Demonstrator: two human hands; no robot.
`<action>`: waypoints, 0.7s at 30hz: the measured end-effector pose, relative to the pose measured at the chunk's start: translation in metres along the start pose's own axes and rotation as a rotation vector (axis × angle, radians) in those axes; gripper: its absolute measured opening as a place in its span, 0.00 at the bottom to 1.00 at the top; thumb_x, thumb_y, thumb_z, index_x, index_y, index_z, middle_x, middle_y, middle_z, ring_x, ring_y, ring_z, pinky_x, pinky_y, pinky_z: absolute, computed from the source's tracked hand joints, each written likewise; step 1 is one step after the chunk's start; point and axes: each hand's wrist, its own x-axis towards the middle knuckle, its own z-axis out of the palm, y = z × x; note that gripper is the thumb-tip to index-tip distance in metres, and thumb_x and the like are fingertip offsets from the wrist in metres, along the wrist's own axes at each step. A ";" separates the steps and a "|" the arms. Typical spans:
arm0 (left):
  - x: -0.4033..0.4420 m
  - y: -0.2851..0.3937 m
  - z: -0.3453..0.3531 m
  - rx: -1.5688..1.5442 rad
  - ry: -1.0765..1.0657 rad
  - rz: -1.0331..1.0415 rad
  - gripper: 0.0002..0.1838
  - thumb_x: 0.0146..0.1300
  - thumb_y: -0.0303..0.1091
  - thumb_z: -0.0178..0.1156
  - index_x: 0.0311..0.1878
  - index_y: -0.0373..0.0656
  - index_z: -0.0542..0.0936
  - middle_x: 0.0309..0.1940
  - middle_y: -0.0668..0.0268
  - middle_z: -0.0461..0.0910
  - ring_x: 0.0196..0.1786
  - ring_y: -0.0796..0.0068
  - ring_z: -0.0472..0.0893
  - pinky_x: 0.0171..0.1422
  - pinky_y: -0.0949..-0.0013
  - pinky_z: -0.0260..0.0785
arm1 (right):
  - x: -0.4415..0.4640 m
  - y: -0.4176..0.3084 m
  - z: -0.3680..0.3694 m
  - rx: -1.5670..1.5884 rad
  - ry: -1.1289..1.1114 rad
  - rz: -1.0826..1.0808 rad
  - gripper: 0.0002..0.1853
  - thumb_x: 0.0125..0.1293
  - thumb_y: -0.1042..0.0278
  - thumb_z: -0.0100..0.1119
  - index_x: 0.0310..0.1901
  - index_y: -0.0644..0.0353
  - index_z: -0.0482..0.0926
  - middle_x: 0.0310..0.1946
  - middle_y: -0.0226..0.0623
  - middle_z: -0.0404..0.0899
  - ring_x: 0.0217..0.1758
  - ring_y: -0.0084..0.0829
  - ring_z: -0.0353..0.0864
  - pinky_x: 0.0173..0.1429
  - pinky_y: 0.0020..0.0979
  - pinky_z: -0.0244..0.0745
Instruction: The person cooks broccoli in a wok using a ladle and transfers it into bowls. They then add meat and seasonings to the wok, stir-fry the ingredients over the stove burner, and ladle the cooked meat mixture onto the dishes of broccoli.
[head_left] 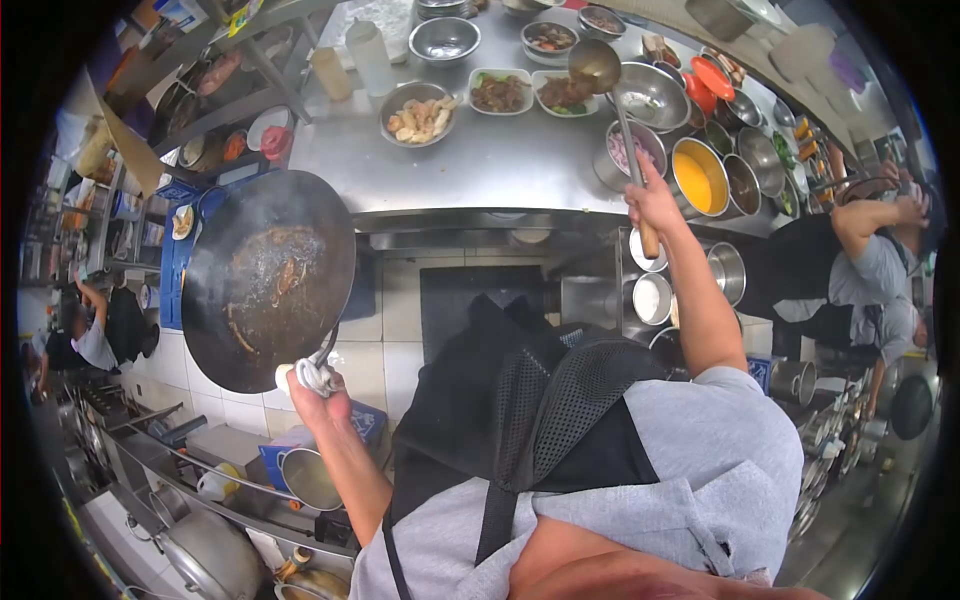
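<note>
A dark wok (270,275) with brown residue and oily traces inside is tilted up at the left. My left hand (322,395) is closed around its handle through a white cloth (318,377). At the right my right hand (655,205) grips a long ladle by its wooden-ended handle, and the ladle's bowl (594,66) is over the steel counter (450,180). Near that bowl are two white dishes (501,92) (567,94) of dark meat with greens. A steel bowl (418,114) of pale fried pieces stands to their left.
Pots of chopped onion (628,155) and yellow liquid (700,178) stand at the counter's right. Squeeze bottles (370,60) are at the back left. Below left are a metal rail and a pot (311,478). Other people (865,245) (92,335) are at both sides.
</note>
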 end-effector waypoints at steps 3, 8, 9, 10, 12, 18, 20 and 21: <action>0.004 -0.001 0.001 -0.007 0.013 -0.001 0.06 0.64 0.36 0.53 0.36 0.46 0.76 0.27 0.68 0.78 0.23 0.76 0.76 0.23 0.75 0.67 | -0.001 0.000 -0.001 0.321 -0.087 0.067 0.42 0.66 0.77 0.50 0.79 0.44 0.43 0.22 0.30 0.68 0.17 0.22 0.66 0.22 0.29 0.66; 0.001 0.003 0.014 -0.016 0.106 -0.016 0.06 0.64 0.37 0.52 0.38 0.46 0.75 0.28 0.67 0.78 0.23 0.76 0.76 0.23 0.75 0.66 | 0.008 0.006 0.003 0.623 -0.100 0.128 0.38 0.72 0.73 0.50 0.77 0.35 0.47 0.26 0.30 0.68 0.18 0.19 0.65 0.22 0.24 0.63; 0.001 0.003 0.015 -0.004 0.107 -0.008 0.06 0.64 0.37 0.53 0.38 0.47 0.76 0.28 0.67 0.78 0.24 0.76 0.76 0.24 0.75 0.66 | 0.009 0.007 0.003 0.627 -0.095 0.128 0.38 0.72 0.73 0.50 0.77 0.35 0.47 0.26 0.30 0.68 0.18 0.19 0.65 0.22 0.24 0.63; 0.000 0.003 0.015 0.006 0.108 0.000 0.06 0.64 0.37 0.53 0.38 0.47 0.76 0.28 0.67 0.79 0.24 0.76 0.76 0.25 0.75 0.67 | 0.011 0.008 0.004 0.660 -0.104 0.124 0.37 0.72 0.73 0.50 0.77 0.35 0.47 0.27 0.31 0.68 0.19 0.19 0.65 0.22 0.23 0.63; -0.003 0.004 0.013 0.011 0.063 -0.010 0.06 0.65 0.37 0.53 0.37 0.47 0.76 0.28 0.67 0.78 0.25 0.76 0.76 0.26 0.75 0.68 | 0.014 0.007 0.004 0.693 -0.116 0.118 0.37 0.72 0.73 0.49 0.77 0.35 0.47 0.27 0.31 0.68 0.19 0.19 0.65 0.22 0.23 0.62; -0.004 0.007 0.007 -0.002 0.018 -0.015 0.07 0.66 0.38 0.53 0.36 0.47 0.76 0.27 0.68 0.78 0.25 0.76 0.76 0.26 0.75 0.69 | -0.001 -0.028 0.003 0.649 -0.144 0.030 0.37 0.72 0.74 0.48 0.77 0.36 0.47 0.26 0.30 0.66 0.18 0.18 0.64 0.21 0.22 0.62; -0.003 0.006 0.008 0.005 -0.007 -0.016 0.07 0.67 0.38 0.53 0.35 0.47 0.76 0.27 0.68 0.78 0.25 0.77 0.76 0.26 0.75 0.68 | -0.015 -0.045 0.005 0.517 -0.207 0.000 0.38 0.71 0.74 0.49 0.78 0.38 0.46 0.25 0.28 0.66 0.16 0.18 0.64 0.20 0.22 0.61; -0.003 0.005 0.009 0.002 0.023 -0.012 0.08 0.67 0.38 0.53 0.35 0.47 0.76 0.26 0.68 0.77 0.24 0.77 0.76 0.26 0.75 0.68 | -0.022 -0.053 0.013 0.455 -0.172 0.002 0.39 0.70 0.74 0.50 0.78 0.39 0.46 0.23 0.27 0.66 0.16 0.18 0.64 0.18 0.23 0.61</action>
